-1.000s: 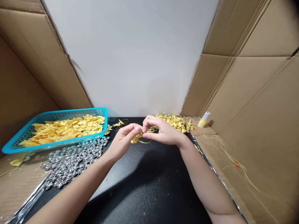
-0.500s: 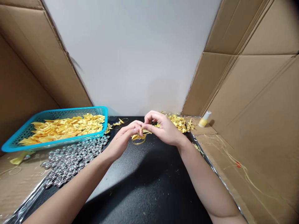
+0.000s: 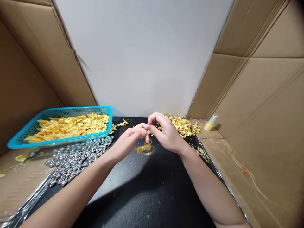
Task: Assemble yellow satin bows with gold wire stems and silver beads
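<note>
My left hand [image 3: 131, 137] and my right hand [image 3: 166, 131] meet above the far part of the black table top [image 3: 142, 190]. Both have thumb and fingers pinched together, their tips almost touching. From the left fingers hangs a small yellow bow [image 3: 142, 148] with a thin gold cord loop, blurred by motion. Its cord runs up to the pinch, where the fingers mostly hide it. Behind my right hand lies a pile of yellow bows with cords [image 3: 184, 125]. A few more finished-looking bows [image 3: 121, 124] lie beyond my left hand.
At left stands a blue perforated basket [image 3: 71, 109] full of yellow ribbon pieces [image 3: 71, 126]. Shiny silver beads [image 3: 78, 158] spread before it. On the right are a white-and-yellow spool [image 3: 211, 123], thread clippings [image 3: 201, 153] and loose cord [image 3: 229, 150]. Cardboard walls [image 3: 261, 95] flank both sides.
The yellow bow has swung lower and slightly right beneath my left fingers. My hands remain pinched together at nearly the same place. The view has shifted slightly.
</note>
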`<move>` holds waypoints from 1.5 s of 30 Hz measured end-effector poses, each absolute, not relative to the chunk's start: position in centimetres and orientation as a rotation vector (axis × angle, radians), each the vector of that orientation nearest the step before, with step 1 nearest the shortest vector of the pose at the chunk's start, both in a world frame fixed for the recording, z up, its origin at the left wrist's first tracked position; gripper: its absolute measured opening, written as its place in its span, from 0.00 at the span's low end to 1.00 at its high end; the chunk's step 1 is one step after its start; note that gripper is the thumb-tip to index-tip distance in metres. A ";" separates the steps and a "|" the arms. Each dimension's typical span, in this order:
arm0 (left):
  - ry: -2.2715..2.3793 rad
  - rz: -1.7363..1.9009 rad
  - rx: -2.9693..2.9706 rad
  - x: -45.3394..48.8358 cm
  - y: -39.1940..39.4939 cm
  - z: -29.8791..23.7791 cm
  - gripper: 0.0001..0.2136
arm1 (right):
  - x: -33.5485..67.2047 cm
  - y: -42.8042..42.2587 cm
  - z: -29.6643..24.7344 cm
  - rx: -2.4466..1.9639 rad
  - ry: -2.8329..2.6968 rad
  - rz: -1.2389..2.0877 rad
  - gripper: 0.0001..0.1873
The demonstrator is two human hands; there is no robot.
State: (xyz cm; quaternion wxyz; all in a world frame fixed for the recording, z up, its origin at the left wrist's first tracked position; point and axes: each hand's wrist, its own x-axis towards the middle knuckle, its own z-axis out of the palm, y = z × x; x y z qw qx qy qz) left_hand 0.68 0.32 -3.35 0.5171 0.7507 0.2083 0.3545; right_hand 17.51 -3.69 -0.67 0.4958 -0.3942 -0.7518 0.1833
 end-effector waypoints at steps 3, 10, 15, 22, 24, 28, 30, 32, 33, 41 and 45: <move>0.534 0.892 1.850 0.9 0.0 -3.1 0.15 | 18.1 -3.7 -0.5 -0.941 -1.779 0.444 0.06; 0.662 0.958 1.980 1.0 0.0 -2.4 0.15 | 21.6 -3.9 1.2 -1.170 -1.636 0.395 0.07; 0.744 0.927 2.006 0.8 0.0 -2.3 0.14 | 25.7 -3.5 0.9 -1.420 -1.590 0.287 0.07; 0.801 0.850 1.966 0.9 0.5 -2.7 0.14 | 30.4 -6.6 -8.7 -2.291 -1.795 0.245 0.12; 0.798 0.815 1.946 1.0 0.6 -3.0 0.14 | 30.7 -7.9 -10.5 -2.380 -1.797 0.146 0.14; 0.829 0.810 1.946 1.1 0.6 -3.2 0.15 | 30.6 -8.8 -11.4 -2.428 -1.797 0.031 0.10; 0.858 0.835 1.967 1.3 0.5 -3.2 0.14 | 30.5 -8.5 -11.6 -2.426 -1.796 0.042 0.08; 0.862 0.857 1.979 1.4 0.4 -3.2 0.13 | 30.3 -8.3 -12.0 -2.422 -1.787 0.056 0.08; 0.856 0.863 1.979 1.5 0.3 -3.2 0.13 | 30.3 -8.2 -12.2 -2.419 -1.779 0.055 0.08; 0.802 0.834 1.960 1.7 0.8 -4.1 0.13 | 30.5 -8.3 -12.8 -2.284 -1.596 0.178 0.08; 0.775 0.809 1.951 1.8 1.0 -4.6 0.13 | 29.0 -8.5 -10.0 -1.920 -1.658 0.412 0.09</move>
